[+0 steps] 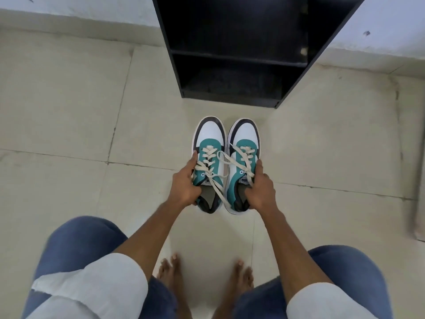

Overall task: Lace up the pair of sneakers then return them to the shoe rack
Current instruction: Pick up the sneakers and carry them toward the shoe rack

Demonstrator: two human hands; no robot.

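Two teal, white and dark grey sneakers with cream laces sit side by side, toes pointing at the shoe rack. My left hand (185, 185) grips the left sneaker (210, 134) by its outer side and collar. My right hand (259, 189) grips the right sneaker (246, 134) the same way. Both shoes are laced, and loose lace ends cross between them. The black shoe rack (232, 58) stands just beyond the toes, its lower shelves dark with nothing visible on them.
Pale floor tiles (69, 123) spread on both sides of the rack. A white wall (69, 8) runs behind it. My knees in blue trousers and my bare feet (170, 272) are below the shoes. A blurred pale object (417, 192) lies at the right edge.
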